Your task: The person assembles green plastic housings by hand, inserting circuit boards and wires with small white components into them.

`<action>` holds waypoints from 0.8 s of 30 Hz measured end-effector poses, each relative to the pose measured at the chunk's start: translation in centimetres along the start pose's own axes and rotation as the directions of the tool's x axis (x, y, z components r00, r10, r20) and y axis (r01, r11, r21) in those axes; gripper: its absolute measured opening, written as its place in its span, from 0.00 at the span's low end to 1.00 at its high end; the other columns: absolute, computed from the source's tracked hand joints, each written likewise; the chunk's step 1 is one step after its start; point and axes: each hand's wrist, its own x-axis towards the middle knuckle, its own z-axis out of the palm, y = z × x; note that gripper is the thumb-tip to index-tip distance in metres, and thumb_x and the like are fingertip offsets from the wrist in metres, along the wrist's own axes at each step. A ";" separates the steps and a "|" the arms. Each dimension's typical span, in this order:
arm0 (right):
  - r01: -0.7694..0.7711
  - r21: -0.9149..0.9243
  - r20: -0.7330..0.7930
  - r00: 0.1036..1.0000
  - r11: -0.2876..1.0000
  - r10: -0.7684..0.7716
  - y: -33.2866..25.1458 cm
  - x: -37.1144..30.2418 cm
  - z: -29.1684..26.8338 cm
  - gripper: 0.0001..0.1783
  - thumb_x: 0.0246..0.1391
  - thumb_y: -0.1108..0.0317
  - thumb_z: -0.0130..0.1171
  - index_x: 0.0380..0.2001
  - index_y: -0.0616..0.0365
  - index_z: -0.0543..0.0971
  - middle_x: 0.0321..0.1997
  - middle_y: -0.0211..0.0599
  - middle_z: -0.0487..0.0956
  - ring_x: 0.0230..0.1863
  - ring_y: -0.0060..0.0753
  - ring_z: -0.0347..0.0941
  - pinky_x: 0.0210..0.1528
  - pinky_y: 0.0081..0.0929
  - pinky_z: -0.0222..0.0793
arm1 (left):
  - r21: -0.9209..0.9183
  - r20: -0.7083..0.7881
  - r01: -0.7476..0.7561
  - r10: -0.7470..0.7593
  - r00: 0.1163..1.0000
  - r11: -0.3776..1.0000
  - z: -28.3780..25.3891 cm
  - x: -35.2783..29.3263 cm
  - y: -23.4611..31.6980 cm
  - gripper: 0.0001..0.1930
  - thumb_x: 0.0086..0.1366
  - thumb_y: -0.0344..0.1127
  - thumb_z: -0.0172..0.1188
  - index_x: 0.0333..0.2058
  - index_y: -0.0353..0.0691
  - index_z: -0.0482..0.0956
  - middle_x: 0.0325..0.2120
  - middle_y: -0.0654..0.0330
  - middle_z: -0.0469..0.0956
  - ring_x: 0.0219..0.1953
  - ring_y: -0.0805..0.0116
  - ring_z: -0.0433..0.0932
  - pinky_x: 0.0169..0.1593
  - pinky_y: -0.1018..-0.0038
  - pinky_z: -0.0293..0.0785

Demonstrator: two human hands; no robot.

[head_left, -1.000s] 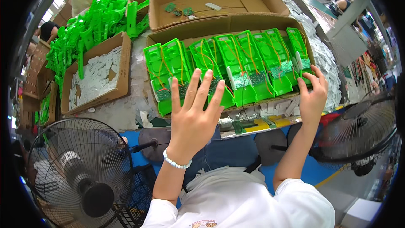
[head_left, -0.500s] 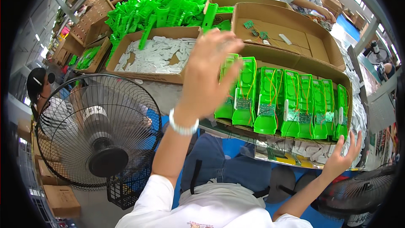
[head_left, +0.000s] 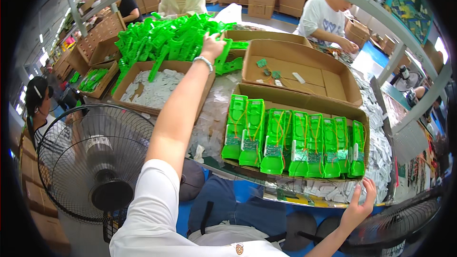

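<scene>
My left arm stretches far forward, and my left hand (head_left: 213, 46) is at the right edge of a big heap of bright green plastic shells (head_left: 166, 38). Its fingers look apart, with a long green shell (head_left: 223, 53) right beside them; whether they touch it is unclear. My right hand (head_left: 360, 205) is open beside the near right corner of a cardboard box (head_left: 304, 96), fingers spread and nothing in them. Inside that box stand several green shell halves (head_left: 274, 145) in a row, fitted with small green circuit boards (head_left: 299, 155) and orange-red wires.
Behind, another cardboard box (head_left: 328, 78) holds a few circuit boards and wires. Left of it, a box (head_left: 138, 69) contains white plastic pieces (head_left: 157, 83). A black fan (head_left: 104, 171) stands left, another (head_left: 404, 223) right. Co-workers (head_left: 183, 0) sit across the table.
My left hand has moved forward and left, from above the boxes to the green heap. The view has shifted, showing more of the far side. My right hand stays by the box corner.
</scene>
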 end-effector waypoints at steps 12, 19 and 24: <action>0.280 0.060 -0.108 0.956 0.958 -0.272 -7.1 2.8 -0.7 0.09 0.52 0.80 0.55 0.39 0.66 0.76 0.44 0.42 0.79 0.55 0.46 0.70 0.58 0.39 0.62 | -0.321 -0.451 0.196 -0.332 0.828 0.927 -0.6 -1.4 6.8 0.14 0.54 0.34 0.59 0.39 0.35 0.80 0.33 0.47 0.79 0.41 0.52 0.75 0.48 0.63 0.71; 0.459 0.242 -0.076 0.887 0.855 -0.455 -15.9 10.7 4.8 0.08 0.50 0.74 0.59 0.35 0.63 0.79 0.40 0.44 0.80 0.47 0.42 0.75 0.51 0.32 0.67 | -0.883 0.233 0.436 -0.643 0.730 0.175 -0.4 -2.2 2.3 0.33 0.59 0.35 0.58 0.63 0.49 0.57 0.56 0.53 0.64 0.40 0.58 0.69 0.33 0.66 0.75; 0.421 0.397 0.409 0.714 0.815 -0.568 -20.0 17.5 13.5 0.12 0.48 0.67 0.60 0.34 0.64 0.81 0.34 0.46 0.82 0.39 0.44 0.78 0.46 0.33 0.71 | -0.977 0.212 0.174 -0.571 0.793 -0.121 -0.6 -2.7 -1.4 0.29 0.65 0.28 0.52 0.62 0.51 0.53 0.58 0.44 0.54 0.44 0.49 0.68 0.47 0.56 0.74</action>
